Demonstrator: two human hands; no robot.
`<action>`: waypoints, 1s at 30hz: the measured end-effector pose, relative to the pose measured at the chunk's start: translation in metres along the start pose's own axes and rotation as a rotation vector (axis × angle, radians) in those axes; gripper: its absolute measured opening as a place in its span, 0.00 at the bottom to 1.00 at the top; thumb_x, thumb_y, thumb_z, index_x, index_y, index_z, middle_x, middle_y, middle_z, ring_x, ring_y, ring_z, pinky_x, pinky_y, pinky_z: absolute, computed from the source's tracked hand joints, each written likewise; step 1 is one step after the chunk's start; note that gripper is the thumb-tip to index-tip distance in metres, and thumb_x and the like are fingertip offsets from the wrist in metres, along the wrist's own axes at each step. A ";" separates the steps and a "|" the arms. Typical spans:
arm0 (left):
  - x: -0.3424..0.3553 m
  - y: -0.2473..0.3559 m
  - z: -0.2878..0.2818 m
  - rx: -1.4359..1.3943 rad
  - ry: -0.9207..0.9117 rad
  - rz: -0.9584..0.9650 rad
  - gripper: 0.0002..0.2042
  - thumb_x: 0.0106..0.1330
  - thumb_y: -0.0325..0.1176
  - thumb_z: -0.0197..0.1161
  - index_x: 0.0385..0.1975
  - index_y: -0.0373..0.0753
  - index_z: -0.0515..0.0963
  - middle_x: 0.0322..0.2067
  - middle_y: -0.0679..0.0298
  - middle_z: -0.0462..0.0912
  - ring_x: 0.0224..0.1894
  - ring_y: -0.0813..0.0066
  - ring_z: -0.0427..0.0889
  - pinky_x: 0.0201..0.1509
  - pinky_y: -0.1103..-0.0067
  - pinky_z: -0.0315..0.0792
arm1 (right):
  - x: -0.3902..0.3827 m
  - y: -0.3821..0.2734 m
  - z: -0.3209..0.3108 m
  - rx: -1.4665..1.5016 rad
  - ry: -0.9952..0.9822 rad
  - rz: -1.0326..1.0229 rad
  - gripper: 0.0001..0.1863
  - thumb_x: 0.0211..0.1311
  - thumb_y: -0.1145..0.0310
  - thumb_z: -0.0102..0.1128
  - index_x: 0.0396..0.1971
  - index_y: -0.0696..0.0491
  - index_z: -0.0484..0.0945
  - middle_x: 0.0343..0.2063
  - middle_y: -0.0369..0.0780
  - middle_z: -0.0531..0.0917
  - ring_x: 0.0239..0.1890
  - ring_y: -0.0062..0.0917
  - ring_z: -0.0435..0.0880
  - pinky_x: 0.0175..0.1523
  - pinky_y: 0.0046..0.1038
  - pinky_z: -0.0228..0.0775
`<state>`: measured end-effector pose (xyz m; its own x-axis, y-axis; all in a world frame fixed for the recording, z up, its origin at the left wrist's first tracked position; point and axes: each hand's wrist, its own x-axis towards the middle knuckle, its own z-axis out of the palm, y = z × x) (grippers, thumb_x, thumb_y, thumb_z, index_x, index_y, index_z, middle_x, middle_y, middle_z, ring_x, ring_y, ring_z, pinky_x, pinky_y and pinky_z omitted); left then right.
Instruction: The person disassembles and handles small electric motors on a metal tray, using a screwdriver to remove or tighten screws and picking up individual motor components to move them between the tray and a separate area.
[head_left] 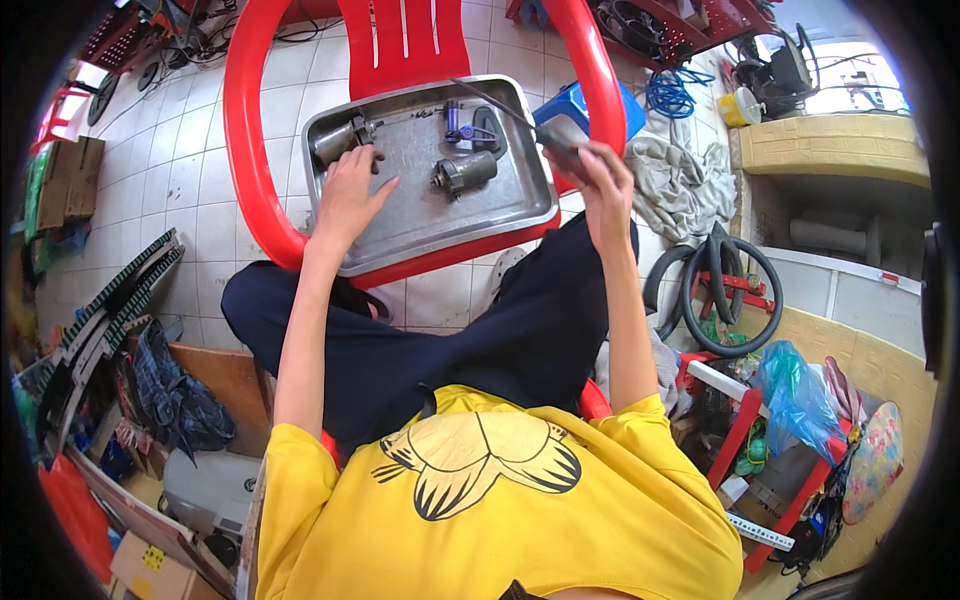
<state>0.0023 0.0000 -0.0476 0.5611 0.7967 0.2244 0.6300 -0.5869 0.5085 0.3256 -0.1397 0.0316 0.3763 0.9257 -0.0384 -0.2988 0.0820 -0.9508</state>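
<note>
Thumb and fingers of my left hand point(347, 192) are standing wide apart, the fingers reaching to a metal cylinder point(333, 147) at the far left of a steel tray point(405, 222); I cannot tell how firmly they are touching it. My right hand point(607, 185) is pinching a dark tool point(562, 140) by the tray's right edge, and its thin rod is slanting away over the far right corner. I cannot tell its kind. A second cylinder point(472, 172) is lying on its side right of the middle; beyond it are sitting a purple part point(453, 125), a dark oblong part point(499, 142) and some small dark pieces point(430, 112).

As I am judging it, both cylinders could be rolling if my knee bumps the red chair point(243, 130) carrying the tray. The small pieces could be scattering if the rod dips and sweeps across them, and the rod could be catching on the far rim.

For moving, the roomiest stretch is running across the tray's near half, in front of the second cylinder. Raised rims are bounding it all round. The chair's arms are curving past both sides, the right one crowding my right hand. Farther right, a blue box point(592, 108) and a grey cloth point(685, 185) are lying beyond that arm.
</note>
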 end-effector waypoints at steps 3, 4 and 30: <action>-0.032 0.013 -0.011 -0.141 0.009 -0.158 0.20 0.64 0.39 0.72 0.50 0.35 0.76 0.40 0.53 0.81 0.46 0.54 0.80 0.53 0.64 0.72 | -0.041 0.007 -0.030 -0.050 -0.026 0.027 0.12 0.69 0.78 0.62 0.50 0.63 0.79 0.51 0.50 0.84 0.53 0.41 0.88 0.63 0.36 0.79; -0.042 0.017 -0.012 -0.185 0.058 -0.176 0.21 0.64 0.39 0.72 0.50 0.34 0.76 0.40 0.53 0.81 0.46 0.53 0.80 0.53 0.63 0.72 | -0.052 0.009 -0.040 -0.014 -0.026 0.049 0.15 0.68 0.78 0.63 0.52 0.63 0.78 0.52 0.50 0.84 0.55 0.41 0.87 0.64 0.36 0.78; -0.137 0.036 0.061 -0.082 0.177 -0.280 0.11 0.60 0.31 0.70 0.40 0.39 0.79 0.43 0.60 0.80 0.53 0.54 0.74 0.61 0.61 0.61 | -0.109 0.020 -0.030 0.347 -0.184 0.211 0.11 0.82 0.65 0.49 0.53 0.55 0.73 0.30 0.35 0.75 0.20 0.12 0.63 0.28 0.19 0.55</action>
<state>-0.0192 -0.1384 -0.1107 0.2660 0.9422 0.2038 0.6971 -0.3341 0.6344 0.3055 -0.2497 0.0074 0.1223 0.9833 -0.1349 -0.6409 -0.0256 -0.7672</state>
